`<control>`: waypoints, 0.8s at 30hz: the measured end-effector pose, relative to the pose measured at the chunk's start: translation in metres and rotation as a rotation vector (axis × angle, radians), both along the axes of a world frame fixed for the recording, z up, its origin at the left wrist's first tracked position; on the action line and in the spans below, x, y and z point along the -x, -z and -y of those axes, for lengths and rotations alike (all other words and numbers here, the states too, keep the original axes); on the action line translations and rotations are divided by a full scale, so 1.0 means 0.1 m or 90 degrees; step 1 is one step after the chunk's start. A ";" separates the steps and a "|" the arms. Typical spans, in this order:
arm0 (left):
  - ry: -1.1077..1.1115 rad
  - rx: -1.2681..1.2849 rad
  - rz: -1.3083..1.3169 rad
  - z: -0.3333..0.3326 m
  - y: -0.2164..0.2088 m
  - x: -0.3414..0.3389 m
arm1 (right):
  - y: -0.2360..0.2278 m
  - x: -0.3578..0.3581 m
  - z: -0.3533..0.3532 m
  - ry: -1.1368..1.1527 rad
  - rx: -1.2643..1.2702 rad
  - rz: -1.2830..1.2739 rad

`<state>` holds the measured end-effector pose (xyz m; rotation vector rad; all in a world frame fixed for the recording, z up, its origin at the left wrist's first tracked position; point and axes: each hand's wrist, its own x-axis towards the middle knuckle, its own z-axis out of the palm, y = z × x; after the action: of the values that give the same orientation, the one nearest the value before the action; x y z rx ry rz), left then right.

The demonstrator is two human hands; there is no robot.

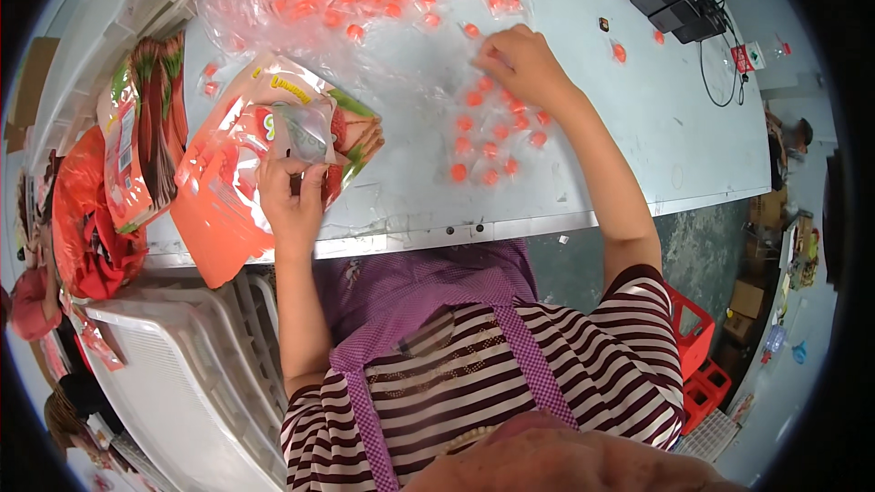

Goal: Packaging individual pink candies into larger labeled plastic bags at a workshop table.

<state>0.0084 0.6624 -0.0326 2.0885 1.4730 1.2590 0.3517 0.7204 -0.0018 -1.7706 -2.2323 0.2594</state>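
My left hand (292, 199) is closed in a pinch at the lower edge of a small translucent bag (308, 132). Beneath that bag lie glossy printed pouches (228, 164) in red, pink and green, fanned out to the table's front edge. Farther right, my right hand (524, 62) reaches over the table with its fingers curled together. Whatever its fingertips hold, if anything, is hidden. Just below that hand, several small orange-red pieces in clear wrappers (489, 150) lie loosely grouped.
A large clear plastic bag (219, 5) spills many more wrapped pieces at the back. More pouches (137, 141) and a red plastic bag (87, 210) sit at the left edge. Black power adapters (670, 0) with cables occupy the far right. White crates (169, 383) stand below left.
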 end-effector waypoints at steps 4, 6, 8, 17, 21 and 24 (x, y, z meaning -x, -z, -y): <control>0.005 -0.016 -0.009 -0.02 0.01 0.00 | -0.04 -0.04 0.28 0.006 0.072 -0.154; -0.003 -0.019 -0.010 -0.02 0.01 -0.01 | -0.03 -0.02 0.38 0.006 0.079 -0.180; -0.002 -0.018 -0.010 -0.03 0.04 0.00 | -0.02 0.02 0.44 0.032 0.060 -0.211; -0.004 0.003 0.006 -0.01 0.04 -0.01 | 0.05 0.10 0.35 0.083 0.025 -0.271; -0.008 -0.003 0.000 -0.02 0.08 0.02 | 0.00 0.15 0.23 0.150 0.102 -0.320; -0.007 -0.008 0.004 -0.02 0.05 0.00 | 0.01 0.14 0.12 0.197 0.128 -0.360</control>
<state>0.0082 0.6643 -0.0380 2.0856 1.4797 1.2815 0.3373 0.7085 -0.0023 -1.8172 -1.5623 0.8223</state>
